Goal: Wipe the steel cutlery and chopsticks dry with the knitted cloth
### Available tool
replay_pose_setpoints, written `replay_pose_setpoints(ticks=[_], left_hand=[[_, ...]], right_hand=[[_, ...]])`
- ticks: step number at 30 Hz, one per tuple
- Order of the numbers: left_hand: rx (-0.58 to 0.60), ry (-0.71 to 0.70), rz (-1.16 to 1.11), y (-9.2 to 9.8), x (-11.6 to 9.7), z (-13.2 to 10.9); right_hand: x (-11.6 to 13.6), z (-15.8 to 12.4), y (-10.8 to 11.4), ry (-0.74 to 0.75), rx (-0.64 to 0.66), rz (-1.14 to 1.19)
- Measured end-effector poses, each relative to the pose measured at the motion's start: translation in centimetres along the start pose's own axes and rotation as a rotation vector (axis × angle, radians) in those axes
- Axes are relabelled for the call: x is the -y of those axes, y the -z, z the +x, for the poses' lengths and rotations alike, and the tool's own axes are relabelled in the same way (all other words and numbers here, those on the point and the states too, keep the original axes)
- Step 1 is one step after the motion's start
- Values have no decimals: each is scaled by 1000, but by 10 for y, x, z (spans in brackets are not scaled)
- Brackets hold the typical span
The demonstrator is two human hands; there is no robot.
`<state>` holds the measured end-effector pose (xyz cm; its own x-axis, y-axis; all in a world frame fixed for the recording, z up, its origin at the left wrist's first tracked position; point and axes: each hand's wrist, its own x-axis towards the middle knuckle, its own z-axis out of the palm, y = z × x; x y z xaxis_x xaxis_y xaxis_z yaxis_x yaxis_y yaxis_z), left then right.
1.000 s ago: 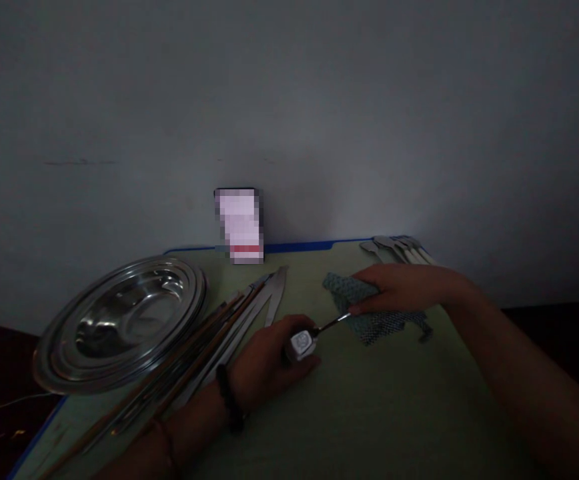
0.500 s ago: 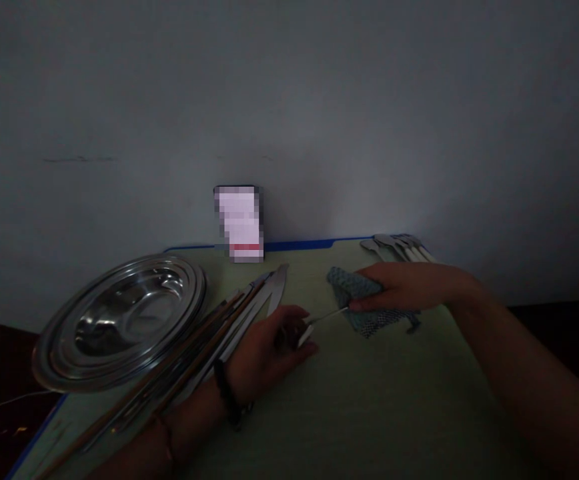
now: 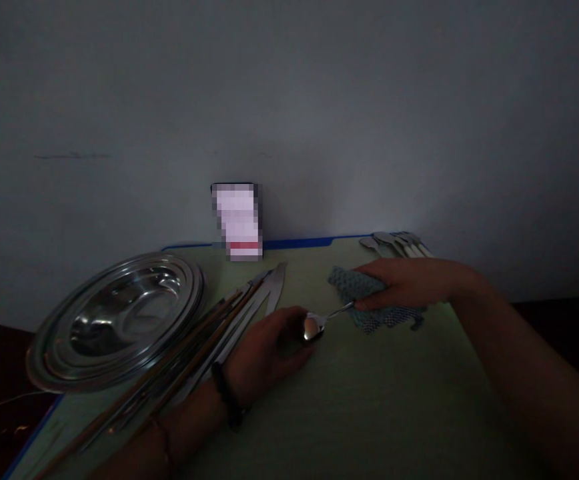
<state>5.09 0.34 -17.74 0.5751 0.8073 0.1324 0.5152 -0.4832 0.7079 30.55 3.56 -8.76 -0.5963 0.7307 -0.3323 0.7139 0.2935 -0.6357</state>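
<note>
We gripped the spoon [image 3: 313, 328] and cloth [image 3: 355, 283] over the surface [image 3: 384, 393] with the right hand [image 3: 394, 281]; whether the curled left hand [image 3: 275, 341] held, we could not tell. We judged the spoon light, stiff, slippery, best held mid-handle.

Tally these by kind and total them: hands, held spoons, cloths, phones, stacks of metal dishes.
Hands: 2 (left hand, right hand)
Held spoon: 1
Cloth: 1
Phone: 1
Stack of metal dishes: 1
Total: 6

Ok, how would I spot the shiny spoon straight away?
Find the green table and look between the left hand and right hand. The spoon has its shiny bowl by the left hand and its handle running to the cloth. Unlike the cutlery lying at the back, it's held.
</note>
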Motion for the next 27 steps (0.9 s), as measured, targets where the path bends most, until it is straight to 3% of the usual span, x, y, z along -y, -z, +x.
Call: replay_pose_setpoints(ticks=[7,14,20,27], left_hand=[[-36,15,0,3,-2,1],[-59,43,-9,5,-5,3],[-100,2,60,4,-2,3],[-116,-130,102,1,0,1]], right_hand=[[4,5,-1,4,-140,-9],[-4,6,-4,-4,-285,234],[-5,11,-4,123,150,73],[7,34,-29,178,178,-107]])
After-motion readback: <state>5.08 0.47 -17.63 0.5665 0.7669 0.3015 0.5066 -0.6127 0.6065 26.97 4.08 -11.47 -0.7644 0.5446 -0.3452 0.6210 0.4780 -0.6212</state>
